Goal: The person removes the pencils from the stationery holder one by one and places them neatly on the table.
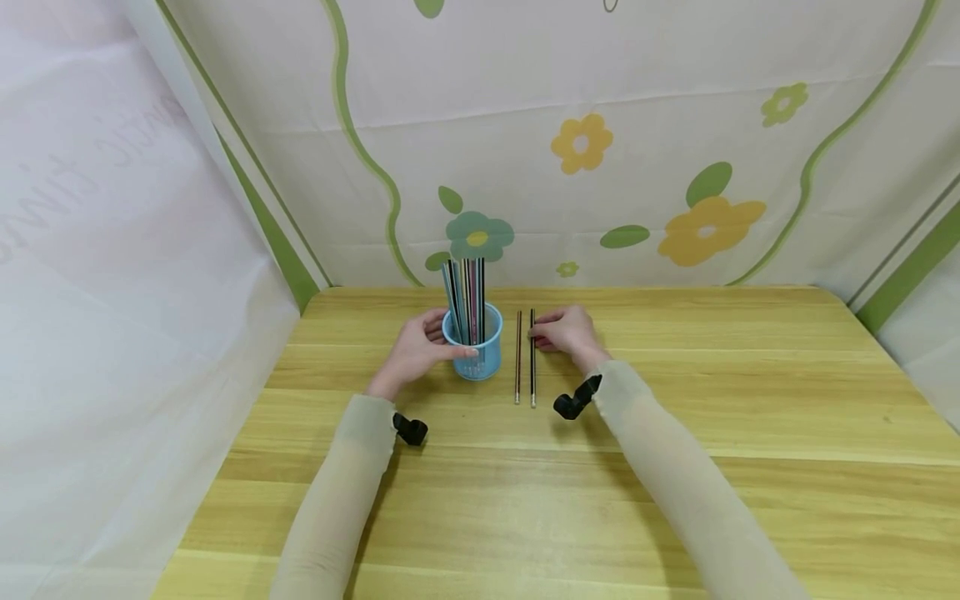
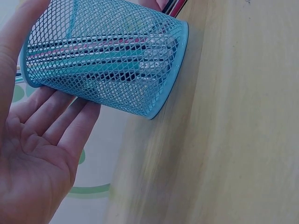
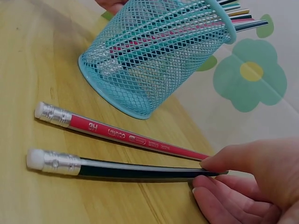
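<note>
A light-blue mesh pencil cup (image 1: 489,360) stands upright on the table, with several pencils (image 1: 467,292) leaning inside it, their eraser ends down. My left hand (image 1: 418,352) holds the cup from its left side, thumb across the near side and fingers behind. To the right of the cup lie two pencils side by side, eraser ends toward me. The red pencil (image 3: 135,137) is nearer the cup and untouched. My right hand (image 1: 567,330) pinches the black pencil (image 3: 131,169) near its far end between thumb and fingers; the tip is partly hidden by them.
The wooden table (image 1: 480,517) extends toward me and to both sides. Behind it hangs a white cloth (image 1: 510,167) with flower prints, close to the table's back edge. A black wrist camera (image 1: 577,398) sits on the right sleeve, another (image 1: 410,429) on the left.
</note>
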A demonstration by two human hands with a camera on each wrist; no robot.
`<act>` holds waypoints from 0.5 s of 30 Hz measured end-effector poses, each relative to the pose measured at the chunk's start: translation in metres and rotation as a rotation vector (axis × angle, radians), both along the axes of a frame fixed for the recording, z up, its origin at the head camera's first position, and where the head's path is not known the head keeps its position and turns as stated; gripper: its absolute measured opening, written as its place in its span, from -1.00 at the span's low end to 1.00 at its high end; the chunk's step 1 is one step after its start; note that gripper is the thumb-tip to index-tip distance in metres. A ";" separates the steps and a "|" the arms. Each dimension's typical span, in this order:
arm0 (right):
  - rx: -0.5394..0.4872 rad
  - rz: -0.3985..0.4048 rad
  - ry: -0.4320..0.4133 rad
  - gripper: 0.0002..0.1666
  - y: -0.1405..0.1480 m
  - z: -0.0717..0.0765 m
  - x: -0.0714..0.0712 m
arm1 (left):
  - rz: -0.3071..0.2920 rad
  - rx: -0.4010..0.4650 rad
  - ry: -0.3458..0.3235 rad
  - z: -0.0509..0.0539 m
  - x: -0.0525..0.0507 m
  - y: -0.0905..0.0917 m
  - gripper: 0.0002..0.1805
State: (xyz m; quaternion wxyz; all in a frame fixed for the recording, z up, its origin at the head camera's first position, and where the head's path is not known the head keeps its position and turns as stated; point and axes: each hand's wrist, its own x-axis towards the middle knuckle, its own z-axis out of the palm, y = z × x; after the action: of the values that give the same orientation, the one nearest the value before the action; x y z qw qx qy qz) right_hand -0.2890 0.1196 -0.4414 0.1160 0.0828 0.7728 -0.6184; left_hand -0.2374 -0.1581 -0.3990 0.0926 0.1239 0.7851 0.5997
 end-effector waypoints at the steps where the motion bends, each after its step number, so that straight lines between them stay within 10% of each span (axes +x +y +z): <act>1: 0.008 -0.002 0.003 -0.63 -0.001 0.000 0.000 | 0.000 0.001 0.000 0.000 0.000 0.000 -0.16; 15: 0.057 -0.017 0.037 -0.67 -0.005 -0.004 -0.001 | 0.004 -0.007 0.008 0.003 0.002 -0.001 -0.17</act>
State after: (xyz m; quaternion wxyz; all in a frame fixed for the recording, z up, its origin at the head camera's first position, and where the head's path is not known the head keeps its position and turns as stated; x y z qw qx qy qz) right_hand -0.2900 0.1150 -0.4455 0.0937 0.0813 0.7915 -0.5984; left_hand -0.2357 -0.1589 -0.3959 0.0889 0.1243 0.7878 0.5967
